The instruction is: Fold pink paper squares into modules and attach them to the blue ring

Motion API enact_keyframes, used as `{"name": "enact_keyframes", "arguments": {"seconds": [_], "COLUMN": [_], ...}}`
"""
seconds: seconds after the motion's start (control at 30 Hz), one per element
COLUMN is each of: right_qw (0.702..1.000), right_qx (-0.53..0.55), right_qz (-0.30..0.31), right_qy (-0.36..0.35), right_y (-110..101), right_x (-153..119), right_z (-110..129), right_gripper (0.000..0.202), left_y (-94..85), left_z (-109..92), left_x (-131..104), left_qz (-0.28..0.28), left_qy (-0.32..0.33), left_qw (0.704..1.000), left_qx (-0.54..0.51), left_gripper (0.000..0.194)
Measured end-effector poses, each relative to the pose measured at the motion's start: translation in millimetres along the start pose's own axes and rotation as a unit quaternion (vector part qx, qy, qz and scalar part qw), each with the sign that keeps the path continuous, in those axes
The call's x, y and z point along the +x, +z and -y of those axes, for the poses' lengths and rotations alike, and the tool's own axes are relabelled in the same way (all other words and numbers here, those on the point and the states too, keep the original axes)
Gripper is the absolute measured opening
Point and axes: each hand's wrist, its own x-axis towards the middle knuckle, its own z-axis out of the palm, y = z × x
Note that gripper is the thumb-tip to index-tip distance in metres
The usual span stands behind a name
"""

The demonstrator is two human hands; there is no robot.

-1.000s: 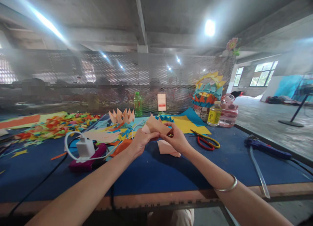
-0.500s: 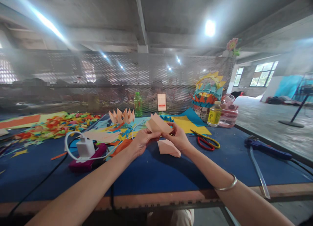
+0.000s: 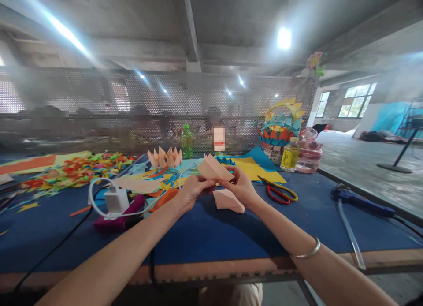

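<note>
Between my hands, above the blue table, is a folded piece of peach paper point(image 3: 214, 168). My left hand point(image 3: 193, 192) pinches its lower left edge with thumb and fingers. At its right side my right hand point(image 3: 243, 186) grips the paper, thumb in front and fingers behind. The two thumbs come close together under the paper's lower edge. Below, on the tabletop, lies a second folded peach paper piece point(image 3: 228, 201), beside my right wrist. Past my hands stands a ring of pointed peach paper folds point(image 3: 165, 157), with yellow paper sheets point(image 3: 264, 169) to the right.
Right of my hands lie scissors point(image 3: 279, 192) with red and yellow handles, and a blue glue gun point(image 3: 363, 201). A white charger point(image 3: 115, 201) sits in a purple power strip point(image 3: 105, 224) at left. Bottles and a paper basket point(image 3: 280, 127) stand before a perforated screen point(image 3: 231, 94).
Almost nothing differs. Both hands keep their hold on the peach paper, which has shifted very slightly; the whole view has moved a little too.
</note>
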Motion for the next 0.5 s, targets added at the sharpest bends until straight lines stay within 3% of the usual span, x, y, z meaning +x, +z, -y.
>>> {"name": "enact_keyframes", "arguments": {"seconds": [0.5], "right_qw": [1.000], "right_qx": [-0.007], "right_qz": [0.010], "right_qy": [0.013], "right_y": [2.0], "right_x": [-0.5], "right_z": [0.0], "right_gripper": [0.043], "left_y": [1.1], "left_z": [-2.0], "left_x": [3.1], "left_qz": [-0.034], "left_qy": [0.018], "left_qw": [0.998], "left_qx": [0.047], "left_gripper": [0.022]}}
